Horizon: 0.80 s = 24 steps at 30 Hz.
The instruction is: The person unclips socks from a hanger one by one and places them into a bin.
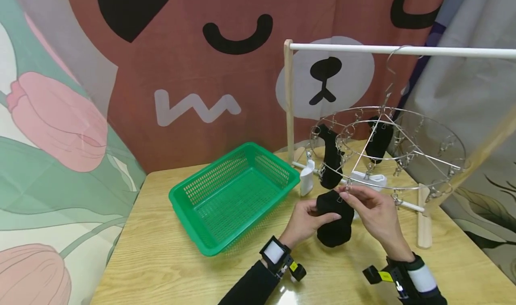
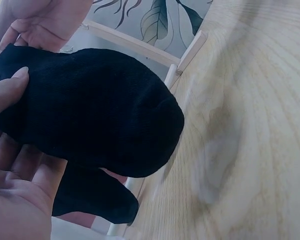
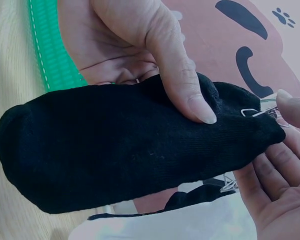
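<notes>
A person's left hand grips a black sock with thumb on top, holding it above the wooden table, while the right hand pinches a metal clip at the sock's upper edge, under the round wire hanger. A green basket sits just left of the hands.
</notes>
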Motion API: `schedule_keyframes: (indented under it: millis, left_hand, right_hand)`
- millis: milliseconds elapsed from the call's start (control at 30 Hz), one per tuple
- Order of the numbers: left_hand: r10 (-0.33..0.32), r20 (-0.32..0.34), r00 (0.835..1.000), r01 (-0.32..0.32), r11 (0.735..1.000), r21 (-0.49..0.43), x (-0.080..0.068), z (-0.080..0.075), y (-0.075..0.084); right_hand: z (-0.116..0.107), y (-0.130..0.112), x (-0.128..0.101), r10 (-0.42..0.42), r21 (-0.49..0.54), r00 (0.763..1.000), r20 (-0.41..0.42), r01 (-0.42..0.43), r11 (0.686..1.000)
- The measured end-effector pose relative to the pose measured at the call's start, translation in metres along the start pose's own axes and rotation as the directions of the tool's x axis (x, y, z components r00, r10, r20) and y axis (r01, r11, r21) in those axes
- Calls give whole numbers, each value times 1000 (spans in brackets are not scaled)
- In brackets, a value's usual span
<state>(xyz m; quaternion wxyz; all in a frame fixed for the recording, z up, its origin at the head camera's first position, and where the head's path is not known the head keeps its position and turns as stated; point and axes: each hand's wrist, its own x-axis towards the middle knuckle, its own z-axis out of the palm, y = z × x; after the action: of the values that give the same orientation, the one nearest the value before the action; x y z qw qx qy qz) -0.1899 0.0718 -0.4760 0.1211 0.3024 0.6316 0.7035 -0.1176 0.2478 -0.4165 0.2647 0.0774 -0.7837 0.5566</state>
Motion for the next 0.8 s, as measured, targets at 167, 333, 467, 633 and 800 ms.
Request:
schedule_keyframes:
  millis: [167, 333, 467, 633, 800]
  left_hand:
    - [3, 6, 1000, -3, 1000, -2, 0, 0, 0]
    - [8, 4, 1000, -8, 1000, -14, 0, -1, -2]
    - [2, -3, 1000, -2, 1000, -10, -1, 0, -2]
    - [-4, -10, 1000, 4, 1000, -3, -1, 0, -2]
    - [-12, -7, 1000, 12, 1000, 0, -1, -1, -1]
  right_hand:
    - [0, 2, -1, 43, -1, 999, -14, -43, 999]
    - [0, 3, -1, 58, -3, 998, -28, -59, 998]
    - [1, 3, -1, 51, 4, 998, -35, -51, 999]
    - [2, 4, 0, 50, 19, 998, -41, -49, 999]
    - [3, 3, -1, 33, 17, 998, -46, -33, 999]
